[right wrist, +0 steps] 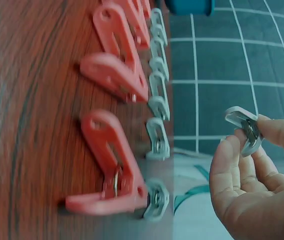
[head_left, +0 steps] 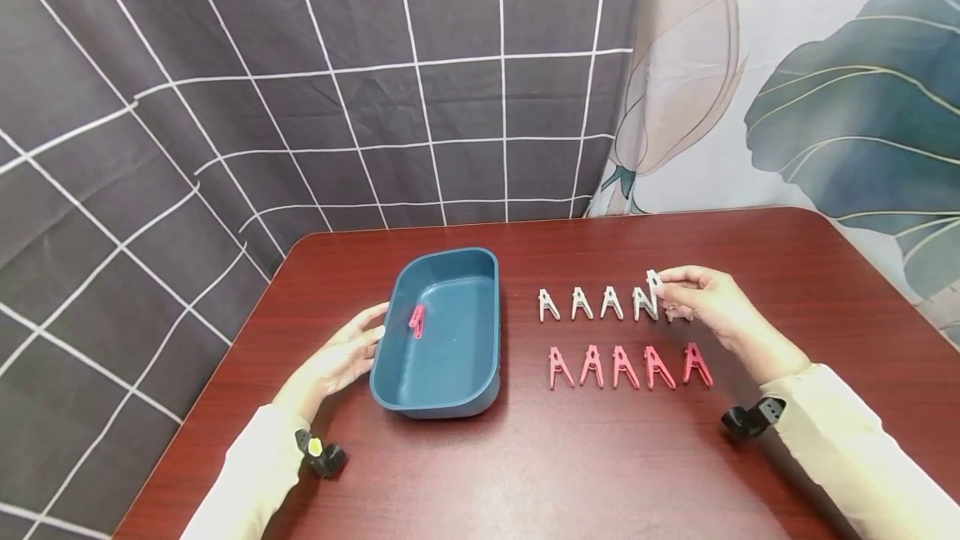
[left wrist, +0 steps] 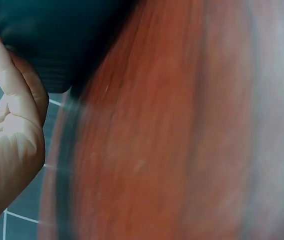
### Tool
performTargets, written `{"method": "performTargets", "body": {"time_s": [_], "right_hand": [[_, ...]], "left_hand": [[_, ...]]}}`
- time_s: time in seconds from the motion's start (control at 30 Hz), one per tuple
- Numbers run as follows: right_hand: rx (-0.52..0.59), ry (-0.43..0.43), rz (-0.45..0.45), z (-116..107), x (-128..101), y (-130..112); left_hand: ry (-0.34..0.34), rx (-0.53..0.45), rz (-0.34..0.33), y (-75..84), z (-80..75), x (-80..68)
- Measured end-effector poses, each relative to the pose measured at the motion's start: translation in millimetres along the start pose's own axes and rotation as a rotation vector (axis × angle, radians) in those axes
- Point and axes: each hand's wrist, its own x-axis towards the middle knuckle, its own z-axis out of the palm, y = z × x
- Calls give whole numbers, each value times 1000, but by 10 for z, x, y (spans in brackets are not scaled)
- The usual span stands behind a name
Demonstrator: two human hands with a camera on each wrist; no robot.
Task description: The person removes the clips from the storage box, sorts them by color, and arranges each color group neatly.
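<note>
Nearest the head camera, two pale sleeves (head_left: 862, 448) are reaching in from five and seven o'clock, each wearing a small black wrist camera. Just beyond them, the left hand (head_left: 337, 361) is resting at nine o'clock against the outer wall of the blue tray (head_left: 480, 273); its fingers are lying nearly straight along the rim, pressing rather than gripping, probably to keep the tray from sliding on the red-brown table (head_left: 525, 473). The left wrist view is showing the fingertips touching the tray's dark wall. One pink clip (head_left: 417, 320) is lying inside the tray, near its left side.

At three o'clock from the tray, a row of five pink clips (head_left: 622, 367) is lying on the table, set side by side with their mouths pointing away from the person. Behind it, four white clips (head_left: 596, 303) are lying in a matching row.

At the right end of that farther row, the right hand (head_left: 701, 298) is pinching a white clip (right wrist: 246, 130) between thumb and fingertips, clamped on it and holding it clear of the table, just above the row's end. Farthest away, a grid-patterned dark cloth (head_left: 300, 90) and a leaf-printed curtain (head_left: 825, 107) are hanging at twelve o'clock.
</note>
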Motion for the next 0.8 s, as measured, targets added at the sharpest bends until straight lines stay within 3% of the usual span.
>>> {"method": "performTargets", "body": {"time_s": [0.5,0.8], "right_hand": [[-116,105,69,-293,13,141],[-237,117,183,-415,41,190]], "left_hand": [[-8,-1,-26,54,72,21],[2,-26,-29,48,89,31]]}}
